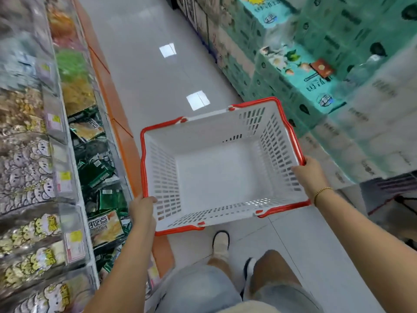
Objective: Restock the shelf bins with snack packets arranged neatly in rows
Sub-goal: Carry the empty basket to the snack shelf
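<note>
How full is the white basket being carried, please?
Empty: the white basket shows only its bare floor and slotted walls.

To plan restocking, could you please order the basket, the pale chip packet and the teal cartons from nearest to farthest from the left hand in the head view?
1. The basket: the left hand grips its near left rim.
2. The pale chip packet: just to that hand's left.
3. The teal cartons: stacked across the aisle, on the right.
</note>
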Action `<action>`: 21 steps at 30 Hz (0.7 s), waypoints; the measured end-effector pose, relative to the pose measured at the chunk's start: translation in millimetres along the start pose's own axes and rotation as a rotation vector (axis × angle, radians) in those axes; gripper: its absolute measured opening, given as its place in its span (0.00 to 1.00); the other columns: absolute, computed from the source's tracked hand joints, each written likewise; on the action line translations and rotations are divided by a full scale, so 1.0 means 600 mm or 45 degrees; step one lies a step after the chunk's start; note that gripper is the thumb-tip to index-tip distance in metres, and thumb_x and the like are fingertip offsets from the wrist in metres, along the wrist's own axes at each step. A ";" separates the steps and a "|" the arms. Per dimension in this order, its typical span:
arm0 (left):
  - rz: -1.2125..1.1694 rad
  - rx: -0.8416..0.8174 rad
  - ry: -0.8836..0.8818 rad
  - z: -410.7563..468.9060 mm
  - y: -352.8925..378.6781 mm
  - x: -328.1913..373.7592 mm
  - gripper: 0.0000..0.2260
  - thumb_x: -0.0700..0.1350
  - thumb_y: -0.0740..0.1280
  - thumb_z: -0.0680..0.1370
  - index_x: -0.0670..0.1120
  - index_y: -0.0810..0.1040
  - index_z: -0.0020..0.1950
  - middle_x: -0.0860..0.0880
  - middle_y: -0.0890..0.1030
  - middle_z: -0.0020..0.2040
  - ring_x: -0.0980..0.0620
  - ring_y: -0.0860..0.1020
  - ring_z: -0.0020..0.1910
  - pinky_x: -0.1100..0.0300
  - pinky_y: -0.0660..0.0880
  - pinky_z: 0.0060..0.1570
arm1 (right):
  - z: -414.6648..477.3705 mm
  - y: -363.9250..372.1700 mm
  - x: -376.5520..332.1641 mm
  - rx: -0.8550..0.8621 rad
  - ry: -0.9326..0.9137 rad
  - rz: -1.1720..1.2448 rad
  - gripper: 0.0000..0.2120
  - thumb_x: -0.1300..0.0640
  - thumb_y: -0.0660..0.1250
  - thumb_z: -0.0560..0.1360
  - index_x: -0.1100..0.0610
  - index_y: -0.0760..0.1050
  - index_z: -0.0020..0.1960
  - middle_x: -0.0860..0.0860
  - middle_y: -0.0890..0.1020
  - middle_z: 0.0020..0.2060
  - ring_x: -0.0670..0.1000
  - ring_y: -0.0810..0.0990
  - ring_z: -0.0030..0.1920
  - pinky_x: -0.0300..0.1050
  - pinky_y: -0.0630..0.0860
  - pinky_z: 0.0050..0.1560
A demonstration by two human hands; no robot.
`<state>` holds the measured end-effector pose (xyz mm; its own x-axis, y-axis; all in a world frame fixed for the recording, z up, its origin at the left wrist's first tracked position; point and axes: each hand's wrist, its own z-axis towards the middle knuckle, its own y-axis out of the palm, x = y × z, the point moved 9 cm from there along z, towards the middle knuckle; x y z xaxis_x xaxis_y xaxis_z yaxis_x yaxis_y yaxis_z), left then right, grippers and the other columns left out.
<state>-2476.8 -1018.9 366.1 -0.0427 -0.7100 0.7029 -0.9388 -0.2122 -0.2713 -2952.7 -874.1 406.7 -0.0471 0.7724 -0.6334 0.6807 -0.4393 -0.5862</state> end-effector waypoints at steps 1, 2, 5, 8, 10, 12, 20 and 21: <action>-0.011 0.014 -0.022 0.004 0.009 0.008 0.17 0.30 0.64 0.71 0.51 0.78 0.50 0.49 0.81 0.39 0.47 0.80 0.35 0.58 0.76 0.36 | 0.023 0.006 -0.030 -0.025 -0.032 -0.007 0.15 0.67 0.59 0.73 0.58 0.75 0.58 0.58 0.81 0.45 0.61 0.82 0.45 0.58 0.82 0.44; -0.026 0.034 -0.045 0.009 0.017 0.014 0.16 0.30 0.64 0.72 0.50 0.78 0.49 0.50 0.81 0.39 0.47 0.80 0.35 0.59 0.76 0.35 | 0.046 0.012 -0.060 -0.047 -0.069 -0.020 0.15 0.68 0.59 0.73 0.58 0.76 0.57 0.58 0.81 0.44 0.61 0.82 0.45 0.57 0.82 0.43; -0.097 0.123 -0.105 0.015 0.039 0.034 0.14 0.30 0.64 0.72 0.48 0.78 0.48 0.49 0.81 0.37 0.47 0.79 0.33 0.60 0.76 0.31 | 0.118 0.037 -0.151 -0.124 -0.179 -0.137 0.13 0.69 0.59 0.73 0.59 0.76 0.53 0.61 0.81 0.43 0.61 0.81 0.41 0.55 0.80 0.40; -0.183 0.175 -0.146 0.024 0.063 0.053 0.15 0.28 0.62 0.72 0.44 0.77 0.52 0.45 0.80 0.42 0.46 0.78 0.35 0.59 0.75 0.32 | 0.190 0.067 -0.235 -0.184 -0.285 -0.253 0.13 0.70 0.58 0.72 0.63 0.76 0.52 0.63 0.80 0.42 0.61 0.79 0.40 0.54 0.78 0.40; -0.233 0.216 -0.192 0.029 0.073 0.054 0.15 0.27 0.61 0.73 0.41 0.76 0.56 0.40 0.80 0.47 0.43 0.79 0.39 0.54 0.76 0.38 | 0.228 0.095 -0.288 -0.228 -0.363 -0.304 0.13 0.70 0.58 0.71 0.65 0.76 0.51 0.62 0.78 0.40 0.59 0.77 0.39 0.54 0.78 0.41; -0.313 0.299 -0.242 0.029 0.075 0.043 0.17 0.27 0.61 0.73 0.38 0.74 0.61 0.37 0.79 0.54 0.40 0.78 0.45 0.48 0.76 0.42 | 0.258 0.134 -0.349 -0.302 -0.464 -0.368 0.11 0.70 0.57 0.71 0.64 0.76 0.49 0.59 0.76 0.36 0.58 0.75 0.39 0.51 0.76 0.40; -0.490 0.574 -0.384 -0.031 0.086 -0.015 0.22 0.28 0.62 0.74 0.41 0.73 0.66 0.36 0.77 0.60 0.37 0.78 0.52 0.49 0.76 0.45 | 0.280 0.304 -0.535 -0.546 -0.865 -0.672 0.07 0.68 0.61 0.72 0.57 0.74 0.44 0.55 0.75 0.35 0.54 0.74 0.39 0.42 0.66 0.38; -0.477 0.613 -0.402 -0.037 0.084 -0.022 0.20 0.28 0.63 0.73 0.40 0.74 0.64 0.35 0.78 0.59 0.39 0.78 0.49 0.53 0.75 0.40 | 0.274 0.328 -0.549 -0.579 -0.893 -0.705 0.06 0.67 0.61 0.73 0.57 0.72 0.43 0.53 0.74 0.33 0.54 0.73 0.39 0.41 0.66 0.37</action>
<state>-2530.9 -1005.2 357.6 0.4257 -0.6767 0.6008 -0.6111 -0.7046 -0.3606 -2923.1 -1290.1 416.8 -0.7627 0.3054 -0.5701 0.6401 0.2307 -0.7328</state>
